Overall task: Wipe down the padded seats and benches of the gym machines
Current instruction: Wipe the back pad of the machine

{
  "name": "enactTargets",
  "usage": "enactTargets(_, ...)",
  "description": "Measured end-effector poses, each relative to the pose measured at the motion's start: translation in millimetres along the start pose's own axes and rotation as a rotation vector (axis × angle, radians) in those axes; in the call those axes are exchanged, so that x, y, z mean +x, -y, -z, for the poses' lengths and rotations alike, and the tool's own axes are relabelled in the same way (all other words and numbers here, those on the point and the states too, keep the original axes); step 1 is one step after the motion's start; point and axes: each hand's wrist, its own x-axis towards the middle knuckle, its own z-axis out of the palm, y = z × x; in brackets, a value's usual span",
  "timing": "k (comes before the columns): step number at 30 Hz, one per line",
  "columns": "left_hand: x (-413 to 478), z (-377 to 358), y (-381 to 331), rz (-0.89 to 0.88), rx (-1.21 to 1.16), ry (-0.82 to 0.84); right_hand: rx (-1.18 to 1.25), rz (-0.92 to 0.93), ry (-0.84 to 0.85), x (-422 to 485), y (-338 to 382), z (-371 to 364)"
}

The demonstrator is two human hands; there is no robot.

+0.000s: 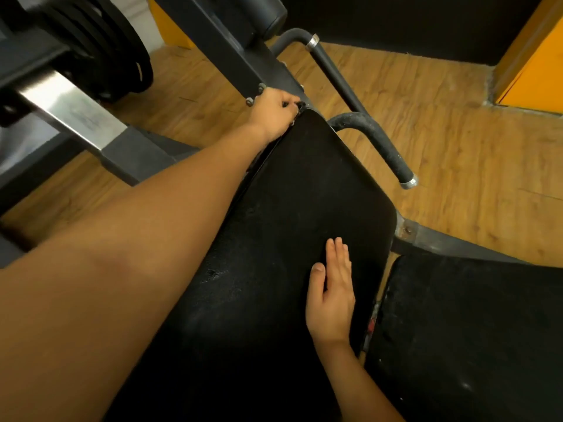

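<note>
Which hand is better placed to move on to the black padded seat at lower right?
Probably right. The right hand lies flat on the long black padded bench beside that black padded seat; the left hand is stretched to the bench's far end.

My left hand (272, 114) curls at the back pad (304, 193)'s far corner, fingertips hidden. Whether they hold anything, I cannot tell. My forearm (152, 239) covers the pad's left edge. Weight plates (122, 56) are blurred and cut off.
</note>
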Motion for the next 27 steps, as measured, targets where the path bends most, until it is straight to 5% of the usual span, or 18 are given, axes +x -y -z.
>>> enactTargets(15, -101, 42, 16, -0.039, 0.104, 0.069, -0.045, 0.007, 0.011, -4, 2, 2)
enactTargets(27, -168, 57, 41, 0.049, -0.017, -0.003, 0.176, -0.08, 0.064, -4, 10, 13)
